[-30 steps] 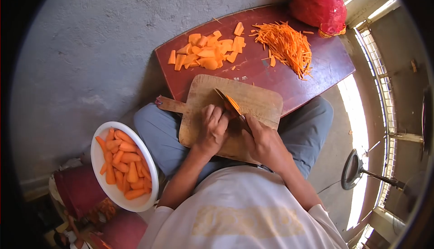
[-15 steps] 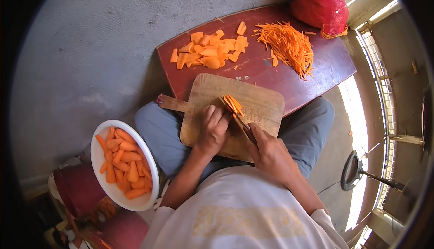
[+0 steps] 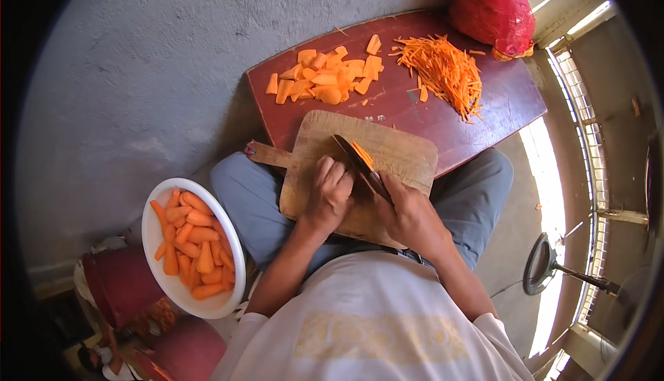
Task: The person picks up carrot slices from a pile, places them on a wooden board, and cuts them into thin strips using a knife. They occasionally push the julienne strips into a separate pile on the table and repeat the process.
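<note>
My right hand (image 3: pixel 413 219) grips a knife (image 3: pixel 352 155) by its handle, the dark blade slanting up and left above the wooden cutting board (image 3: pixel 408 156). Thin carrot sticks (image 3: pixel 363 155) lie along the blade's right side. On the left of the blade, my left hand (image 3: pixel 330 193) rests on the board with its fingers curled under; what they press on is hidden. The board lies across my lap, its handle pointing left. Beyond it on the red table (image 3: pixel 404 122) are a pile of flat carrot slices (image 3: pixel 326 77) and a heap of carrot sticks (image 3: pixel 446 70).
A white bowl (image 3: pixel 240 281) of peeled carrots (image 3: pixel 200 235) stands at my left. A red mesh bag (image 3: pixel 492 11) sits on the table's far right corner. Reddish tubs (image 3: pixel 119 287) and part of another person (image 3: pixel 111 357) show at lower left. A grey wall rises behind the table.
The knife blade has tilted, so more of its flat side shows, and its tip has swung left. Fewer sticks are visible beside it. My left hand stays curled on the board.
</note>
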Tool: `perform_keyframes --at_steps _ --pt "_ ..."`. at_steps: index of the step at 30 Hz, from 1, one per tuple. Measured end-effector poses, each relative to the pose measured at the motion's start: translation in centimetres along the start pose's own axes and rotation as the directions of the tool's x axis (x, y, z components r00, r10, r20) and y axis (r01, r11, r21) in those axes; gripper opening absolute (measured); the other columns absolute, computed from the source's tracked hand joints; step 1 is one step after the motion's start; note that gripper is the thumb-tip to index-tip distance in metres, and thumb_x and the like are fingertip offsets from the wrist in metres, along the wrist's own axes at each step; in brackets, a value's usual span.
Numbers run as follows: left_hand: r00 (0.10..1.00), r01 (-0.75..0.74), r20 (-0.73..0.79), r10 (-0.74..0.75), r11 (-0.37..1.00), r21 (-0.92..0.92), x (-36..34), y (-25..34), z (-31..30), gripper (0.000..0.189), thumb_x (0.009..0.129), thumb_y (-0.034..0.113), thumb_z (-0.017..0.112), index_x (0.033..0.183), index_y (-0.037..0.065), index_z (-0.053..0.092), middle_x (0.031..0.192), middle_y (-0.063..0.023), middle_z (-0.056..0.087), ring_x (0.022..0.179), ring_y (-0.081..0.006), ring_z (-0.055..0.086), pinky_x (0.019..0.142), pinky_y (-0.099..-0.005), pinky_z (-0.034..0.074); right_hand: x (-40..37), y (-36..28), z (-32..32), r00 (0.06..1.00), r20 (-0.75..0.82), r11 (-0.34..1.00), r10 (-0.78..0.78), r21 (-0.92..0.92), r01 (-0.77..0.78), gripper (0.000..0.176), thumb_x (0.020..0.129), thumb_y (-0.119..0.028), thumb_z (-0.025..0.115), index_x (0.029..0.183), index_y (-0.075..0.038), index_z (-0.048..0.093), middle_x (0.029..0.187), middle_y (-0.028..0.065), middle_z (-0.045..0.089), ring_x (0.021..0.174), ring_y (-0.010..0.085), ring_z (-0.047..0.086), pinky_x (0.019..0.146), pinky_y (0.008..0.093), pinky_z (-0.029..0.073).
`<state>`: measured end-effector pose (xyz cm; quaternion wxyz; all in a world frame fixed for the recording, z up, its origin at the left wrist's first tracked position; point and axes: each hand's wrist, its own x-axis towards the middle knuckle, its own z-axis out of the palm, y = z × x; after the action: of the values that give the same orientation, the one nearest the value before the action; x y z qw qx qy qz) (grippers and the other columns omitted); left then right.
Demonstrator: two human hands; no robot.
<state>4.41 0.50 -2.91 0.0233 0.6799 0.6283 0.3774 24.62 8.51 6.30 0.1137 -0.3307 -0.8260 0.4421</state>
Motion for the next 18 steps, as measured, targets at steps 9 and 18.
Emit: perform_keyframes --at_steps 9,18 --pt "0.999 -0.02 -0.038 0.019 1.0 -0.018 0.1 -0.5 0.5 0.032 0.074 -0.01 0.067 0.105 -0.004 0.073 0.102 -0.0191 0.063 0.105 -0.0435 0.063 0.13 -0.0684 0.042 -0.2 0.0 0.0 1.0 -0.019 1.0 -0.019 0.01 0.019 0.033 0.105 -0.008 0.068 0.135 0.005 0.06 0.09 0.0335 0.071 0.084 0.0551 0.071 0.074 0.0576 0.055" --pt "0.999 0.003 -0.032 -0.004 1.0 -0.014 0.1 -0.4 0.2 0.037 0.076 -0.014 0.067 0.111 -0.004 0.076 0.1 -0.0176 0.066 0.101 -0.0421 0.065 0.13 -0.069 0.042 0.0 0.2 -0.5 0.999 -0.004 0.999 -0.033 0.011 0.033 0.032 0.105 -0.011 0.069 0.131 0.005 0.06 0.091 0.0351 0.071 0.087 0.0561 0.071 0.075 0.0597 0.055"
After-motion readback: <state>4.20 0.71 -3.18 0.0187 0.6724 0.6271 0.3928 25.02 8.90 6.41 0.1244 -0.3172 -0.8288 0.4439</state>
